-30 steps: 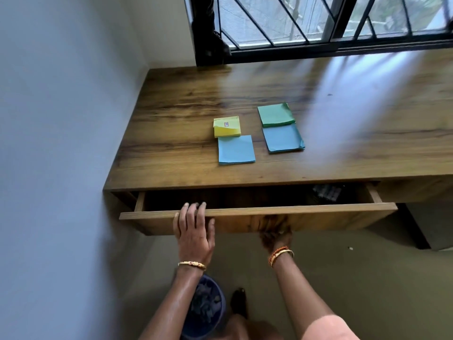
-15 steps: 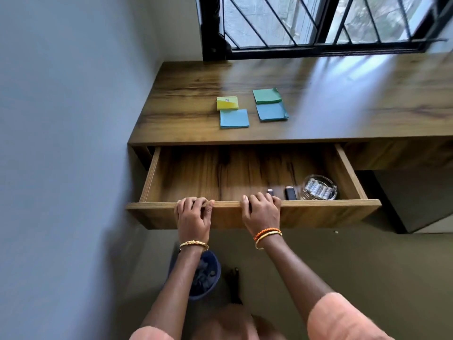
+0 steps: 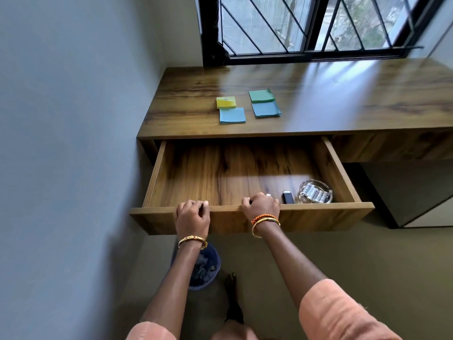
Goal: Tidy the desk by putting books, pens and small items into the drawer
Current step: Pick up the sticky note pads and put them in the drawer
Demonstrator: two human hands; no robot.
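The wooden drawer (image 3: 326,214) stands pulled far out from under the desk (image 3: 318,99). My left hand (image 3: 192,217) and my right hand (image 3: 261,207) both grip the top of its front panel, fingers curled over the edge. On the desk lie a yellow sticky-note pad (image 3: 226,102), a green pad (image 3: 261,95) and two blue pads (image 3: 232,115) (image 3: 266,109). Inside the drawer at the front right sit a glass dish of batteries (image 3: 315,192) and a small dark device (image 3: 287,197).
A grey wall (image 3: 73,143) runs close along the left of the desk. A barred window (image 3: 306,25) is behind the desk. A blue waste bin (image 3: 208,271) stands on the floor below the drawer, beside my foot (image 3: 231,280).
The drawer has slid from barely open to far out. My right hand came from under the front panel onto its top edge, and both hands drew back with it.
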